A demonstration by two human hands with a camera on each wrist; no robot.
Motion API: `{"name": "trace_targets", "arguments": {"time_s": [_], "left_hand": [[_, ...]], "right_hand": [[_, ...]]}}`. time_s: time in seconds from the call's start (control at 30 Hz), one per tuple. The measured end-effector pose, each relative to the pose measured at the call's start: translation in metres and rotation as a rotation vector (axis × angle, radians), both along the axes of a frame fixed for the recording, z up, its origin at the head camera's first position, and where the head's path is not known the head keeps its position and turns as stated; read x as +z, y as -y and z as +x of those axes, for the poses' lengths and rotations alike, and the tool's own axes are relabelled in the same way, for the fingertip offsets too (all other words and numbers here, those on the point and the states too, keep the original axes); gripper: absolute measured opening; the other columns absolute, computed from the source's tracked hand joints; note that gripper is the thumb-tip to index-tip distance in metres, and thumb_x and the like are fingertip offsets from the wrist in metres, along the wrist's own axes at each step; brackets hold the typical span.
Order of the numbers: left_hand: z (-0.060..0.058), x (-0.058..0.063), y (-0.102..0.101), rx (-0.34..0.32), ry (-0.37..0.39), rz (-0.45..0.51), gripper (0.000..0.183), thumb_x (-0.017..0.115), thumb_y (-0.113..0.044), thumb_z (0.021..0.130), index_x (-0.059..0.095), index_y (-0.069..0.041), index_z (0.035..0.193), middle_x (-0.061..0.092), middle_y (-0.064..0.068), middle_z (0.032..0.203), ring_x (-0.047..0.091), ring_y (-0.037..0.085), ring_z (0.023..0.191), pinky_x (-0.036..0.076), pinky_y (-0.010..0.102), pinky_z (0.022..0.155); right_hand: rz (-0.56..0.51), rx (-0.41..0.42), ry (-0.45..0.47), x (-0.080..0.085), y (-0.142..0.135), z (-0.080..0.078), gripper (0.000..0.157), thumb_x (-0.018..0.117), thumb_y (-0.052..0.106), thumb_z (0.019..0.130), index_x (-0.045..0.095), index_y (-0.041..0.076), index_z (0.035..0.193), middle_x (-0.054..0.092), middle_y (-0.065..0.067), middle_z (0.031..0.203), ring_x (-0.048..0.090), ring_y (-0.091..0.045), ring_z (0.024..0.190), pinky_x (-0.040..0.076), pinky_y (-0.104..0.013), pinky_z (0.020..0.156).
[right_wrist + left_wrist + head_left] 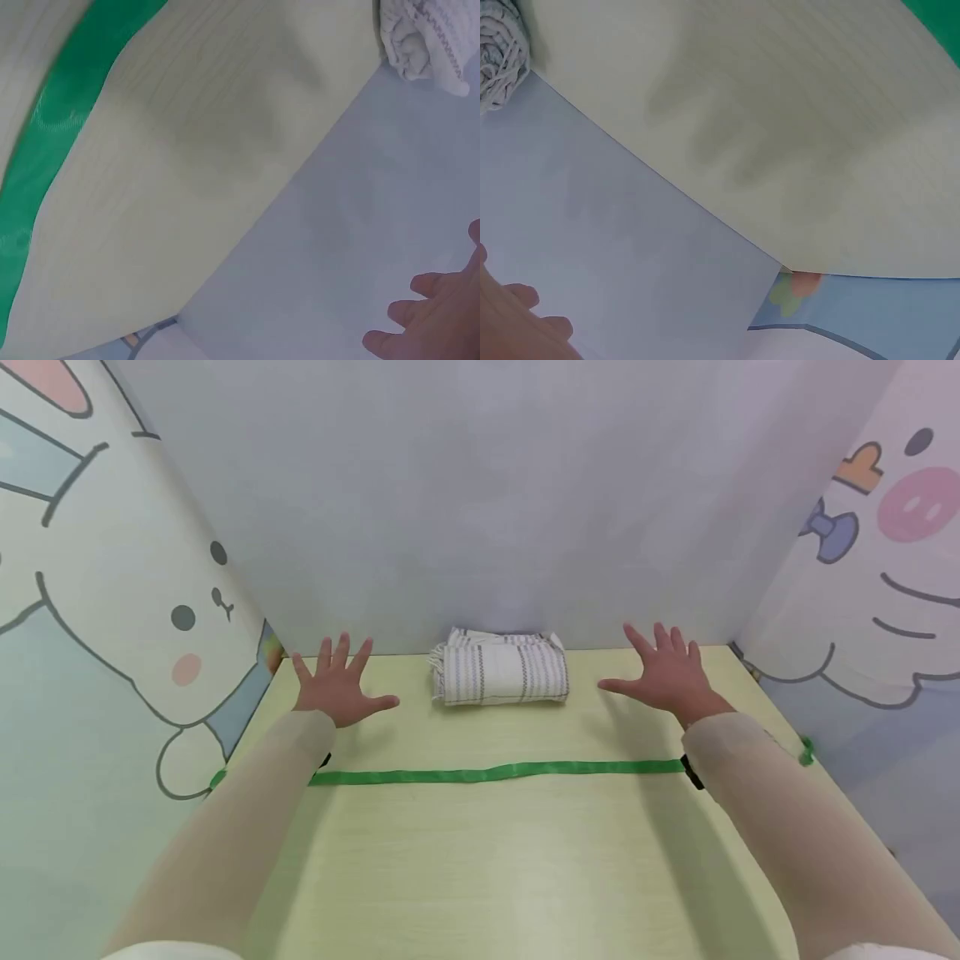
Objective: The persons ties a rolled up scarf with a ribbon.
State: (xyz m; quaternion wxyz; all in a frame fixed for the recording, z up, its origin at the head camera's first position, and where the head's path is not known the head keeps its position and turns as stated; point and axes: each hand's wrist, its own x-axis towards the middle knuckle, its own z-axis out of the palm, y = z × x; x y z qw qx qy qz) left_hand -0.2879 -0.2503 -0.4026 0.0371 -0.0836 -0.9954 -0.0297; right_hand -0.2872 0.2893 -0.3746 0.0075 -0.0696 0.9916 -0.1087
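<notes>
A folded white cloth (502, 672) with grey stripes and a fringed left end lies at the back of the table, close to the rear wall. My left hand (337, 683) hovers to its left with fingers spread, holding nothing. On the other side my right hand (667, 675) is also spread and empty, apart from the cloth. Part of the rolled cloth end (501, 56) shows in the left wrist view, with a few fingertips of the left hand (517, 322) low down. The right wrist view catches a cloth corner (427, 41) and fingers of the right hand (439, 319).
A green tape strip (480, 773) runs across the pale wooden table (480, 860), in front of the cloth. A plain wall (487, 510) rises behind. Side walls carry cartoon drawings, a rabbit (135, 610) on the left and a pig-like figure (900, 552) on the right.
</notes>
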Motion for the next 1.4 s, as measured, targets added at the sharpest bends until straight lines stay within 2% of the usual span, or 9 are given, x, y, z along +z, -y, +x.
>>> {"name": "trace_targets", "arguments": {"time_s": [0.17,0.43,0.63,0.73,0.87,1.07,1.23,1.4], "left_hand": [[-0.007,0.0,-0.013,-0.019,-0.003,0.015,0.124,0.044,-0.098,0.075,0.007,-0.024,0.168,0.0,0.02,0.171,-0.006,0.047,0.154,-0.02,0.076,0.106],[-0.013,0.002,-0.043,-0.048,0.01,0.021,0.117,0.06,-0.082,0.081,0.011,-0.02,0.167,0.005,0.019,0.171,0.002,0.046,0.154,-0.006,0.078,0.111],[-0.021,-0.006,-0.063,-0.085,-0.013,0.022,0.107,0.061,-0.073,0.087,0.015,-0.019,0.167,0.01,0.017,0.171,0.004,0.041,0.156,-0.004,0.074,0.115],[-0.023,-0.011,-0.072,-0.12,-0.031,0.034,0.102,0.062,-0.068,0.088,0.019,-0.017,0.166,0.014,0.017,0.17,0.008,0.039,0.156,-0.001,0.067,0.119],[-0.024,-0.014,-0.085,-0.168,-0.055,0.071,0.099,0.066,-0.063,0.089,0.025,-0.013,0.164,0.019,0.017,0.168,0.013,0.036,0.155,0.005,0.057,0.124],[-0.027,-0.021,-0.102,-0.2,-0.097,0.083,0.094,0.069,-0.057,0.088,0.031,-0.013,0.162,0.027,0.016,0.165,0.021,0.035,0.153,0.011,0.051,0.124],[-0.029,-0.024,-0.116,-0.224,-0.098,0.068,0.095,0.071,-0.055,0.088,0.029,-0.011,0.162,0.028,0.017,0.164,0.02,0.035,0.153,0.009,0.045,0.125],[-0.032,-0.027,-0.126,-0.254,-0.125,0.031,0.095,0.072,-0.054,0.088,0.032,-0.008,0.161,0.032,0.019,0.161,0.023,0.036,0.152,0.012,0.044,0.125]], "right_hand": [[0.042,0.033,-0.021,-0.012,0.014,-0.004,0.12,0.06,0.085,0.08,0.011,0.018,0.167,0.008,-0.032,0.166,0.001,-0.054,0.151,-0.003,-0.072,0.116],[0.093,0.084,-0.112,-0.032,0.035,-0.015,0.115,0.069,0.075,0.082,0.024,0.007,0.163,0.026,-0.027,0.161,0.018,-0.048,0.149,0.011,-0.068,0.118],[0.034,0.088,-0.12,-0.043,0.056,-0.021,0.11,0.076,0.068,0.081,0.031,0.004,0.159,0.033,-0.025,0.158,0.026,-0.045,0.147,0.017,-0.063,0.119],[0.012,0.101,-0.125,-0.047,0.066,-0.024,0.106,0.077,0.066,0.081,0.035,0.004,0.157,0.037,-0.024,0.155,0.029,-0.044,0.145,0.02,-0.06,0.119],[0.024,0.136,-0.134,-0.046,0.079,-0.027,0.102,0.078,0.064,0.08,0.039,0.004,0.153,0.041,-0.021,0.15,0.035,-0.041,0.14,0.027,-0.059,0.116],[0.013,0.167,-0.133,-0.036,0.095,-0.032,0.099,0.082,0.061,0.079,0.041,0.004,0.15,0.043,-0.02,0.145,0.04,-0.039,0.133,0.036,-0.056,0.112],[-0.001,0.162,-0.111,-0.036,0.105,-0.036,0.1,0.083,0.059,0.079,0.04,0.004,0.151,0.042,-0.02,0.145,0.039,-0.04,0.133,0.037,-0.054,0.113],[0.001,0.167,-0.114,-0.043,0.112,-0.041,0.102,0.083,0.059,0.079,0.039,0.004,0.152,0.04,-0.021,0.147,0.037,-0.04,0.135,0.034,-0.053,0.114]]}}
